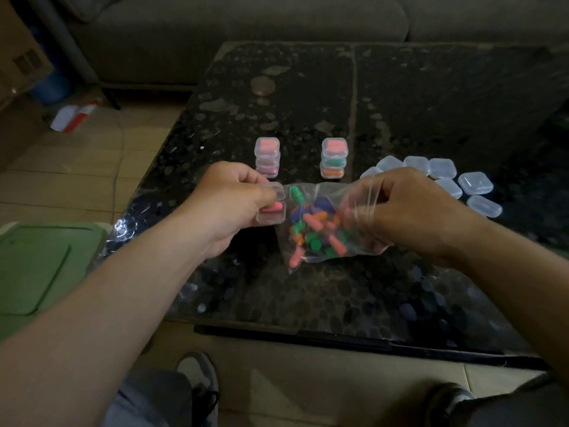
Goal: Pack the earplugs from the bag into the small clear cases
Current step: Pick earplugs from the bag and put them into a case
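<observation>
The person's left hand is clamped on a small open case, thumb and fingers pinching it at the hinge side, lid up. One pink earplug already lies in it. The right hand is curled at the mouth of the bag, fingers pushed inside and showing through the film. It grips the bag there, though I cannot tell whether it has an earplug pinched. The two hands are near each other, case just beside bag, both over the table.

The loose earplugs look like soft foam: almost weightless, squashy, likely to spring back and roll off if dropped. I would pinch one lightly round its middle. The bag is thin, limp and slick, so it gives no support. It should be held by the rim to keep the opening wide. The case looks stiff but light and probably snaps shut; holding it by the edges leaves the tray clear.

Behind the hands stand two stacks of filled cases, the left stack and the right stack. Either could topple at a careless nudge. The empty cases lie scattered at the right, partly behind the right hand. A green lid sits off the left edge, and a sofa runs behind.
</observation>
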`<state>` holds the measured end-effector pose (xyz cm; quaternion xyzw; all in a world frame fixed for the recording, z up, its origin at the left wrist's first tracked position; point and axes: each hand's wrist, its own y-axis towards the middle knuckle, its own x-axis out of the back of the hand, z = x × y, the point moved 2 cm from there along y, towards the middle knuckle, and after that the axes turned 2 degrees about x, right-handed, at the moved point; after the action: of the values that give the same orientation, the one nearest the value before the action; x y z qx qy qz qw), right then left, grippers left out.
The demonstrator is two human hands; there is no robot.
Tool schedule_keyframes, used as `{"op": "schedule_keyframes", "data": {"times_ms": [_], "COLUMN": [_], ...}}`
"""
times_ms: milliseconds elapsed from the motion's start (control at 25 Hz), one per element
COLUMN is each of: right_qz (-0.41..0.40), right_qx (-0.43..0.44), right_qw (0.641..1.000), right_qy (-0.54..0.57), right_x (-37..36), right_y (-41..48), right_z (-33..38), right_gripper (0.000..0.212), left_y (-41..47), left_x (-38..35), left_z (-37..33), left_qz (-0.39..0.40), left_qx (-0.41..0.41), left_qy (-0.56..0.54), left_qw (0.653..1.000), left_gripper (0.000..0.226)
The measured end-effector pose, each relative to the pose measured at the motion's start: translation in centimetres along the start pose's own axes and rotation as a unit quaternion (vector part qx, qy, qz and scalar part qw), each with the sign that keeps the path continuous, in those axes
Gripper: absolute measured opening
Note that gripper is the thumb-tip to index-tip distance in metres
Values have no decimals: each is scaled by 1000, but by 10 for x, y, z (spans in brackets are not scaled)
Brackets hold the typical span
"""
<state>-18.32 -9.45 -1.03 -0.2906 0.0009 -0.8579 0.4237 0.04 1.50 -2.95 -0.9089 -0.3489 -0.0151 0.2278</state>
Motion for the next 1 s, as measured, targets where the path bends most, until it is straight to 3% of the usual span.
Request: {"op": "schedule_keyframes", "data": {"times_ms": [160,280,640,760,840,1000], "right_qz": [56,42,58,87,91,84], "right_qx": [-8,18,63,62,46,20], "right_qw": [998,999,996,993,994,996], "right_qy": [-10,-15,-32,-46,-23,33], "right_x": [-4,-7,-12,-16,-17,-15], "right_y": [-3,-2,1,4,4,2], "right_z": [1,1,-3,-2,-2,-2], "right_gripper": [14,18,9,3,12,7], "left_y": [0,-2,-16,-19,-16,-12], "left_x": [2,1,-18,-24,-27,-27], "left_z": [-2,-8,-3,3,8,12], "left_qz": [-1,-12,154,157,124,112], "left_qx": [-15,-55,-119,-108,-86,-51], "left_qy": [-21,-90,-137,-77,-23,-8], "left_qw": [1000,994,971,979,988,992], "left_gripper": [14,17,14,19,19,18]}}
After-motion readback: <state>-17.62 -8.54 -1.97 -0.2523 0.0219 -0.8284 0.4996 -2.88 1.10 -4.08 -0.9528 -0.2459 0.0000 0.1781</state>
